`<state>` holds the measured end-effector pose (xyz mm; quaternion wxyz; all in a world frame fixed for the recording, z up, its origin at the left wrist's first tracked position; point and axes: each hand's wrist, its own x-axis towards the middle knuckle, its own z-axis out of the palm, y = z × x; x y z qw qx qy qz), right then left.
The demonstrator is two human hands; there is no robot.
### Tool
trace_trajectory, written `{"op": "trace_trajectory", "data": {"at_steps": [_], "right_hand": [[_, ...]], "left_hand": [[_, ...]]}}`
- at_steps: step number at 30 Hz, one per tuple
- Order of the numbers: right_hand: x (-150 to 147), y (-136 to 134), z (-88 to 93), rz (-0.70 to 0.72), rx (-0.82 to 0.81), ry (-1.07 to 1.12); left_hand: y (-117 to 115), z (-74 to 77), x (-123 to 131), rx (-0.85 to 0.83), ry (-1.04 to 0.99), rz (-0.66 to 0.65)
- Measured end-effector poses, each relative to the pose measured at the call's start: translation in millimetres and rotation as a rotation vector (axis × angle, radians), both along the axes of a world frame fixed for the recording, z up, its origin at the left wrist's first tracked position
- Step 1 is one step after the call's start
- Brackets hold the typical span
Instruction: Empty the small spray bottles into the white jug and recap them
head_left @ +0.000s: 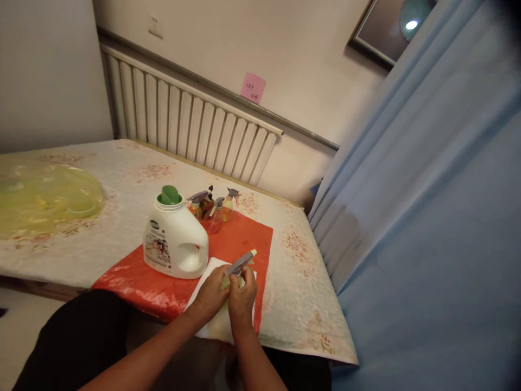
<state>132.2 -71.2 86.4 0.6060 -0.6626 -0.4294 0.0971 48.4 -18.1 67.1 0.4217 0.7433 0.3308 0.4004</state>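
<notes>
Both of my hands are around a small spray bottle with a grey trigger head and a pale green nozzle tip. Its body is mostly covered by my fingers. My left hand wraps the bottle from the left. On the other side, my right hand has its fingers closed near the neck, below the spray head. Under them lies a white cloth or paper on a red plastic sheet. Just left of my hands stands a large white detergent jug, with a green cup in its open mouth.
Several spray bottles stand behind the jug. A yellowish clear plastic bag lies at the left of the flower-patterned table cover. A blue curtain hangs close on the right. A radiator runs along the wall behind.
</notes>
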Motion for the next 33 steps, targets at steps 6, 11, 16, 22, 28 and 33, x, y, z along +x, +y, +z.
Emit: {"op": "trace_trajectory", "data": {"at_steps": [6,11,16,22,28,33], "right_hand": [[-3,-3,3.1,-0.009,-0.018,-0.032],[2,-5,12.5,0.056,-0.091,-0.123],[18,3,30.2,0.072,-0.121,-0.137],[46,46,58.5,0.039,-0.06,-0.121],[67,122,57.1,0.069,-0.025,-0.147],[70,182,43.6,0.088,-0.014,-0.183]], "left_hand": [[0,-2.2,0,0.0,-0.008,0.015],[4,-5.2,-7,-0.056,-0.036,-0.025],[2,-24.0,-25,-0.065,-0.004,0.08],[3,-56.5,-43,-0.031,0.168,0.088],[7,-89.7,-47,0.104,0.249,0.104],[6,-137.3,-52,0.189,0.301,0.207]]}}
